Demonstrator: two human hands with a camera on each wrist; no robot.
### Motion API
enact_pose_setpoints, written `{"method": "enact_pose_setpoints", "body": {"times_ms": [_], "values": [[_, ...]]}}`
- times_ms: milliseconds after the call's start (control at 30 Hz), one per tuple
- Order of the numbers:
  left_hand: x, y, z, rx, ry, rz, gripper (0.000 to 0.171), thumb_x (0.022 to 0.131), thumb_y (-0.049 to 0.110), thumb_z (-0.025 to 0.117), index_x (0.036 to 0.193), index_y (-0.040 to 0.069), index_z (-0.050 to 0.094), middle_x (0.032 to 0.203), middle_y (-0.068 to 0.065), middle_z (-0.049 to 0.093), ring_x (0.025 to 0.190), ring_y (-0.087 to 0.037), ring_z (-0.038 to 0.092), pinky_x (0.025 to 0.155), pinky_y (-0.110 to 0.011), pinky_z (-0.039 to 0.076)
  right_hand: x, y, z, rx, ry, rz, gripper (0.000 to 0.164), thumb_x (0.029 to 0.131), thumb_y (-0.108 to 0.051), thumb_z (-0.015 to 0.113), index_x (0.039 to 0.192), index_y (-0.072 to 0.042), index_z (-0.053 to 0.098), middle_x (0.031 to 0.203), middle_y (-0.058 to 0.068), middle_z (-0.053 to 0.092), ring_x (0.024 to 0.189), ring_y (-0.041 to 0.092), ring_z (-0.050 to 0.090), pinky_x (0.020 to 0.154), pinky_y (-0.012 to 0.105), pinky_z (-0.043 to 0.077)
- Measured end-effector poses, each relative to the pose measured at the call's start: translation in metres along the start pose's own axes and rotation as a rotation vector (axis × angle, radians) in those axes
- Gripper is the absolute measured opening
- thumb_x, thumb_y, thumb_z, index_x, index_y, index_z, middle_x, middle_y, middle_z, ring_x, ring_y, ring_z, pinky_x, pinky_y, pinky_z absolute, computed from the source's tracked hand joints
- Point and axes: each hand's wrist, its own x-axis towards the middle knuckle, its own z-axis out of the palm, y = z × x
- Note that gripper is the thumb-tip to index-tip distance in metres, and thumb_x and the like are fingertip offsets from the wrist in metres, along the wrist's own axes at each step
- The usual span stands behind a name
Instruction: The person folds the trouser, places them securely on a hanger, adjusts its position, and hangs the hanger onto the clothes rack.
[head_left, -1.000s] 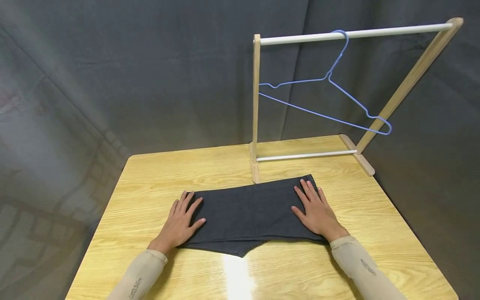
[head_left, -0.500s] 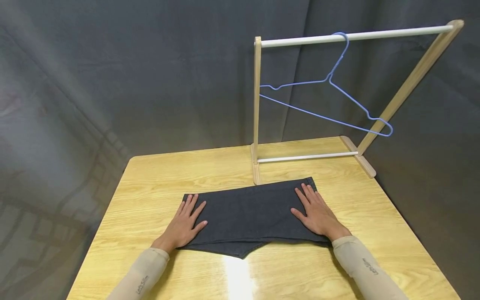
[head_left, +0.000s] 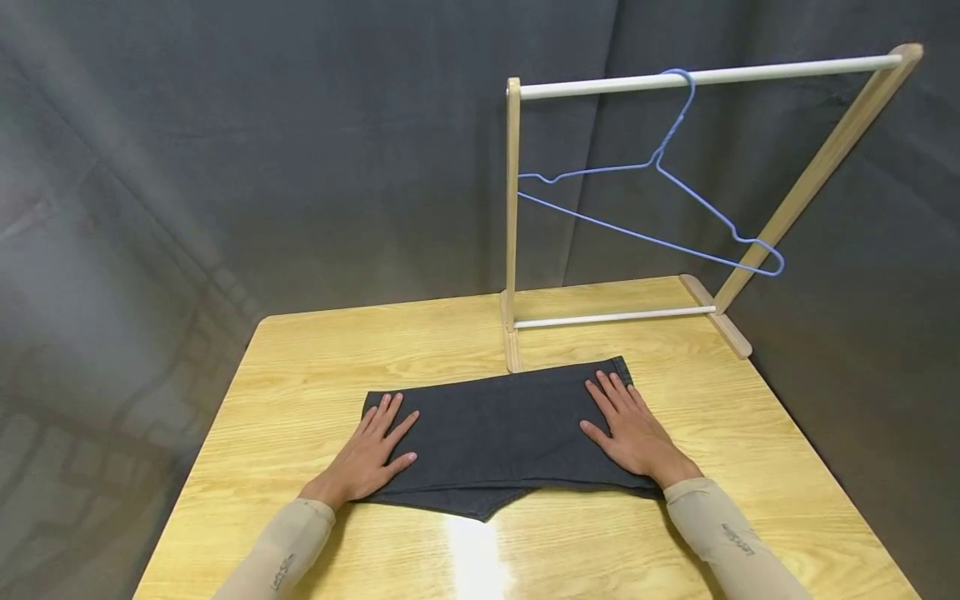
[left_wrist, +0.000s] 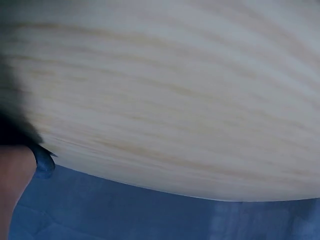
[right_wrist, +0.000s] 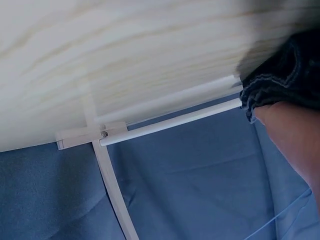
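A pair of dark trousers (head_left: 502,433), folded lengthwise, lies flat across the table in the head view. Its crotch point sticks out along the near edge. My left hand (head_left: 363,458) rests on the left end, fingers straight and spread. On the right end lies my right hand (head_left: 633,433), flat on the cloth with its fingers pointing away from me, just short of the hem. The right wrist view catches the stacked edges of the trousers (right_wrist: 285,75) beside part of the hand (right_wrist: 295,140). Only a sliver of the left hand (left_wrist: 15,175) shows in the left wrist view.
Behind the trousers stands a wooden rack (head_left: 513,208) with white bars. A blue wire hanger (head_left: 648,237) hangs from its top bar. Grey curtains (head_left: 375,167) surround the wooden table (head_left: 300,358) at the back and sides.
My left hand has slid slightly to the right over the cloth, leaving the trousers' far left corner uncovered. The right hand stays nearly in place. The head view has shifted a little.
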Motion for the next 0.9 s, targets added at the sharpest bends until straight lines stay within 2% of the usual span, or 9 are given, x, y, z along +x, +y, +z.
{"method": "enact_pose_setpoints", "body": {"times_ms": [200,467,733,900], "values": [[0.001,0.002,-0.002,0.026,0.010,0.005,0.069,0.099,0.053,0.051,0.157,0.021,0.031,0.167,-0.017,0.014,0.155,-0.039,0.013,0.123,-0.054,0.012,0.002,0.001,-0.001,0.003,0.000,-0.001,0.075,0.101,-0.054,0.045,0.159,-0.012,0.024,0.167,0.014,0.015,0.155,0.038,0.009,0.124,0.056,0.006],[0.001,0.003,-0.001,-0.012,0.021,0.006,0.072,0.096,0.053,0.058,0.156,0.021,0.035,0.167,-0.016,0.015,0.154,-0.040,0.014,0.122,-0.057,0.015,0.002,0.002,-0.004,0.028,-0.022,-0.001,0.074,0.101,-0.053,0.046,0.159,-0.011,0.025,0.167,0.017,0.015,0.154,0.041,0.010,0.123,0.059,0.006],[0.004,0.007,0.004,0.082,0.030,-0.080,0.074,0.092,0.066,0.053,0.156,0.031,0.034,0.167,-0.019,0.009,0.155,-0.042,0.006,0.122,-0.060,0.010,0.010,-0.002,-0.015,0.031,-0.098,0.019,0.076,0.100,-0.055,0.047,0.156,-0.007,0.027,0.163,0.022,0.018,0.150,0.046,0.015,0.118,0.066,0.008],[0.004,0.004,0.004,0.077,0.027,-0.067,0.076,0.090,0.066,0.056,0.155,0.032,0.035,0.165,-0.024,0.012,0.154,-0.043,0.009,0.121,-0.062,0.015,0.016,0.000,-0.010,0.035,-0.106,0.021,0.081,0.098,-0.061,0.048,0.157,-0.010,0.026,0.162,0.021,0.016,0.148,0.046,0.015,0.116,0.068,0.008]]}}
